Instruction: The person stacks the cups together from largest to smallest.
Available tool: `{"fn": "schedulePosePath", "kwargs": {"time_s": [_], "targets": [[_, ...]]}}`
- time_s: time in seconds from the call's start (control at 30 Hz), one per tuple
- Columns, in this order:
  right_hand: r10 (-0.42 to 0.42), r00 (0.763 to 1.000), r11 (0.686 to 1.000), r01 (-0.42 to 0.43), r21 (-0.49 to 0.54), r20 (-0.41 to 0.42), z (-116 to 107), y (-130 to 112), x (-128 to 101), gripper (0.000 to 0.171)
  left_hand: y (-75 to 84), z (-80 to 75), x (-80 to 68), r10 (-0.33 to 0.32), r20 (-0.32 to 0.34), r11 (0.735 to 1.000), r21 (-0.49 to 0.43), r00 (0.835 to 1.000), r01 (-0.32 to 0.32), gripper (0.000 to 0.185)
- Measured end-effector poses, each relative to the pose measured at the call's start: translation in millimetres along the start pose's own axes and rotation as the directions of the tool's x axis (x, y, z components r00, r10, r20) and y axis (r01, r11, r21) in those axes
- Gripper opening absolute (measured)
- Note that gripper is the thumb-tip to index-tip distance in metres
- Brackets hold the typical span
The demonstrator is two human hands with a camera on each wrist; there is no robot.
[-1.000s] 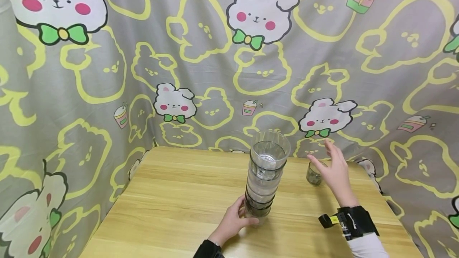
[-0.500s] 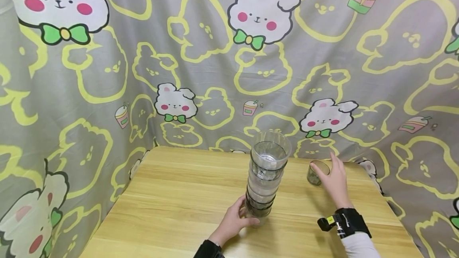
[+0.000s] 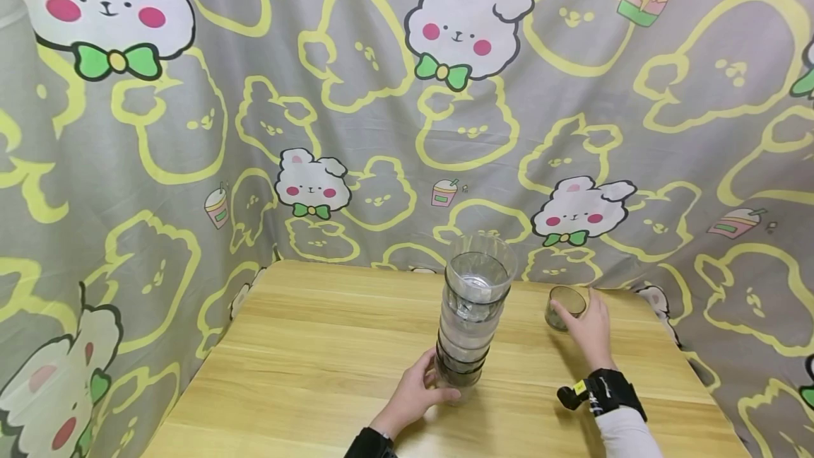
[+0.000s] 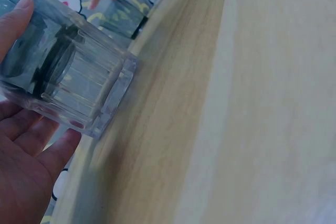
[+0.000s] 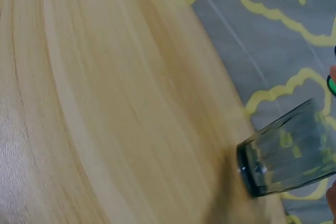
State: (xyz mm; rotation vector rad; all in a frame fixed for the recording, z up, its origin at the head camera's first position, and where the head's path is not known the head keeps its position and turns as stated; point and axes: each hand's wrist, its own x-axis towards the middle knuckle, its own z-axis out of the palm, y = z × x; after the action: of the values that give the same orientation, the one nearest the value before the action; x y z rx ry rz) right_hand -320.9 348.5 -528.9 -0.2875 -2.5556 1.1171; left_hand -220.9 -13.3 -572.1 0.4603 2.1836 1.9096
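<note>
Ribs on stack [image 4: 68, 77] show only wrist-close.

Both forearms reach forward from the bottom edge of the head view. The left hand [image 3: 415, 394] sits low and near the body, its fingers and thumb curled in a grip, the wrist in a dark cuff. The right hand [image 3: 588, 329] stretches farther out, fingers bent in a light hold; a black strap wraps its wrist above a pale sleeve
</note>
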Motion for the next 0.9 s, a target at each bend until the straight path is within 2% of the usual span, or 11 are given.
{"fn": "schedulePosePath", "kwargs": {"time_s": [0.3, 0.57, 0.83, 0.9], "targets": [[0.080, 0.997, 0.997, -0.080, 0.004, 0.018, 10, 12, 1, 0.106, -2.9, -0.1, -2.1, 0.007, -0.008, 1.000, 0.013, 1.000, -0.007, 0.080], [0.050, 0.999, 0.999, -0.050, 0.019, -0.016, 14, 17, 4, 0.098, -4.5, 0.0, -1.2, 0.005, 0.001, 1.000, -0.015, 1.000, -0.005, 0.080], [0.046, 0.999, 0.999, -0.046, 0.008, -0.009, 15, 16, 5, 0.093, -4.4, -0.6, -1.5, 0.030, 0.003, 0.999, -0.017, 1.000, -0.030, 0.079], [0.046, 0.999, 0.999, -0.046, 0.008, -0.009, 15, 16, 6, 0.092, -3.5, -0.4, -1.5, 0.019, 0.001, 1.000, -0.024, 1.000, -0.019, 0.079]]}}
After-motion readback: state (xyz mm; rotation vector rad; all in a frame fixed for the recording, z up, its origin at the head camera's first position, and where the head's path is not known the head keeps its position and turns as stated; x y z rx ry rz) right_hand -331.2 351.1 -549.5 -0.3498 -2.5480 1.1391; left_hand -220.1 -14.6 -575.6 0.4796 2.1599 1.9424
